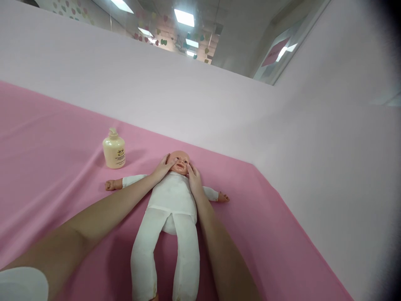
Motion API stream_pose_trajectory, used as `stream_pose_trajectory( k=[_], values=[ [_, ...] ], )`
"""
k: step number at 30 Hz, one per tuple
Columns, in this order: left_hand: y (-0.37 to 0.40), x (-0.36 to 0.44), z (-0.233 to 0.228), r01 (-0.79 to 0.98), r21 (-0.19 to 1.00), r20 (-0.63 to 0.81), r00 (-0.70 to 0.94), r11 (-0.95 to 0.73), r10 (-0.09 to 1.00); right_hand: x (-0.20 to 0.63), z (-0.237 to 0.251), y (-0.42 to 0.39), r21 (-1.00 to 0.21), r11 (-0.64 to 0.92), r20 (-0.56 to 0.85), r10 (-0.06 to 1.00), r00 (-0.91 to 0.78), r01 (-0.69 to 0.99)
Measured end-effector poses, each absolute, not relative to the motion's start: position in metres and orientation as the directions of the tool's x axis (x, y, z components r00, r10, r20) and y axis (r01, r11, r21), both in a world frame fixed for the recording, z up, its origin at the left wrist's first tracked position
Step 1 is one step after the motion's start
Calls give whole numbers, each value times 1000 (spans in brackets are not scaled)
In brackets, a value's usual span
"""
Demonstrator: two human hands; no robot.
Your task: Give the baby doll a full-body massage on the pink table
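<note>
A baby doll (172, 196) with a white cloth body lies on its back, arms spread and head at the far end. My left hand (163, 167) cups one side of the doll's head (180, 155), its thumb on the cheek beside the nose. On the other side, my right hand (194, 177) holds the head, with the thumb near the cheek below the eye. The fingers of both hands curve along the sides of the head and are partly hidden. The doll's feet are mostly cut off by the bottom edge.
A cream pump bottle (114, 152) stands upright left of the doll's head. Pink cloth (56, 138) covers the surface, with folds at left. A white wall (156, 100) rises behind and another (328, 159) at right. A window (200, 37) is above the back wall.
</note>
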State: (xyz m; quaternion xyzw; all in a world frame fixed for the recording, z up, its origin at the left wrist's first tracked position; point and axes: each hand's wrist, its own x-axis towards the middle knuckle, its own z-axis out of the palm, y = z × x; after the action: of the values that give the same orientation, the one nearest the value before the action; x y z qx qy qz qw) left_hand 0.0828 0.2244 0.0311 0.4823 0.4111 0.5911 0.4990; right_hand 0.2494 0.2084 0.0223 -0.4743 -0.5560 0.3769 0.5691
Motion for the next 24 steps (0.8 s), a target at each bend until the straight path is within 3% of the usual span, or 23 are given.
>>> stream_pose_trajectory(
  k=[11, 24],
  values=[
    [226, 86, 32, -424, 901, 113, 29, -90, 993, 250, 23, 204, -943, 310, 327, 932, 157, 125],
    [250, 88, 11, -413, 899, 171, 25, -145, 985, 244, 32, 197, -955, 280, 292, 946, 141, 97]
  ],
)
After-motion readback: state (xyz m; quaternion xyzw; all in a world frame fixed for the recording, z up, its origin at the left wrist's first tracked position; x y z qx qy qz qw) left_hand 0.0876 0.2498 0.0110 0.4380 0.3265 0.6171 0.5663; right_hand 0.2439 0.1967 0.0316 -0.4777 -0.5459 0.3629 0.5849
